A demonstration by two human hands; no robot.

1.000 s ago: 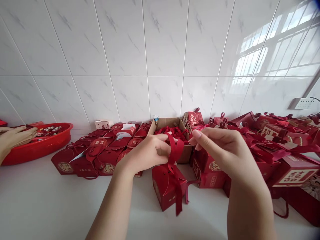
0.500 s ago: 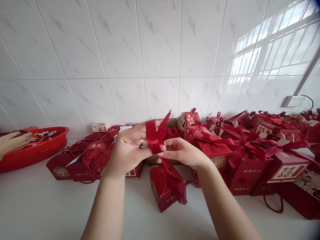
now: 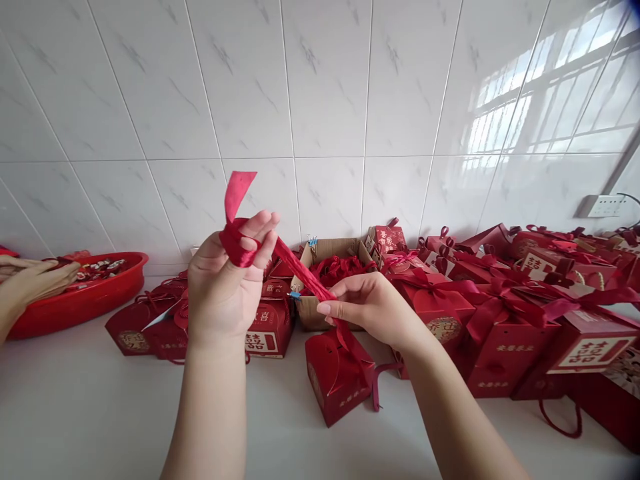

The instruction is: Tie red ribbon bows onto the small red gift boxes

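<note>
A: Head view: how are the grips standing?
B: Left hand is holding red ribbon looped around half-curled fingers; right hand is pinching it, thumb against fingers.
A: The gift box?
B: One, sitting on the surface below the right hand.
A: Around it?
B: Left hand is partly blocking the left box cluster. Counting: one cardboard carton, two blue clips, one red basin; the right pile is overlapping, uncountable.

Glossy red ribbon, looped at one end, above closed red box
</note>
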